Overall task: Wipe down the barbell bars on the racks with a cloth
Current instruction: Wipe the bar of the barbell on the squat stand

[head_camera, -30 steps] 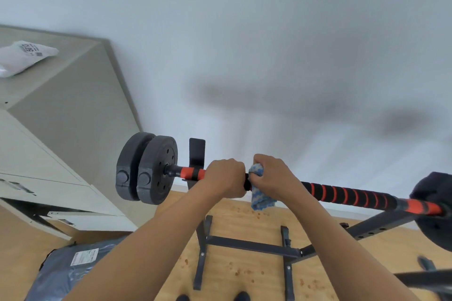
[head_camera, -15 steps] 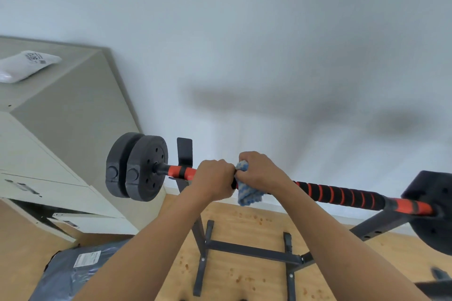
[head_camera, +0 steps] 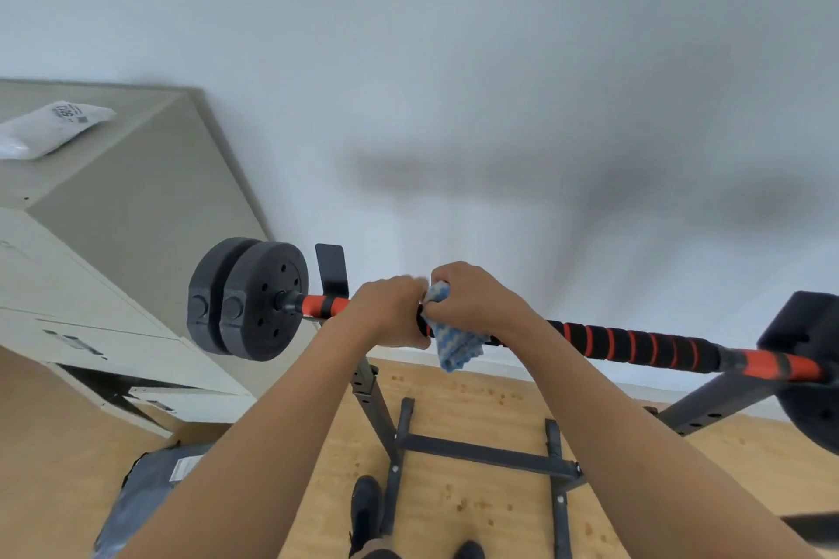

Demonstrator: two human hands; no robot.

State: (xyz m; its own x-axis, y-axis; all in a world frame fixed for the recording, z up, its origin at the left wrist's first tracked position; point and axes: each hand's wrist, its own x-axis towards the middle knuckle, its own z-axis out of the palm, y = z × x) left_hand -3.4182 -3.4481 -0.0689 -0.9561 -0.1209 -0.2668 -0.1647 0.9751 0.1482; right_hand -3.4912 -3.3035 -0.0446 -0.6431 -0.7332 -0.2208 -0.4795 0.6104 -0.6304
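The fingers (head_camera: 411, 286) of the left hand (head_camera: 390, 313) are curling fully around the barbell bar (head_camera: 635, 345), gripping it bare, while the right hand (head_camera: 472, 300) just beside it is closing around the same bar with a blue-and-white cloth (head_camera: 456, 345) pinched underneath, the loose end of the cloth hanging below the bar. The two hands are almost touching. The bar, black with orange bands, is lying across a dark metal rack (head_camera: 481, 454), running from the left down toward the right. Two black weight plates (head_camera: 249, 300) are sitting on its left end, and another black plate (head_camera: 812, 368) is showing at the right edge. An upright hook of the rack (head_camera: 331, 272) is standing behind the bar next to the left hand.

The rack is standing on a light wooden floor (head_camera: 454, 399) speckled with small brown marks, close to a plain white wall (head_camera: 454, 59) carrying soft shadows. A beige cabinet (head_camera: 113, 218) is filling the left side, with a white packet (head_camera: 50, 127) lying on top. A grey plastic parcel (head_camera: 145, 495) is lying on the floor below it. Dark shoes (head_camera: 367, 508) are showing at the bottom edge.
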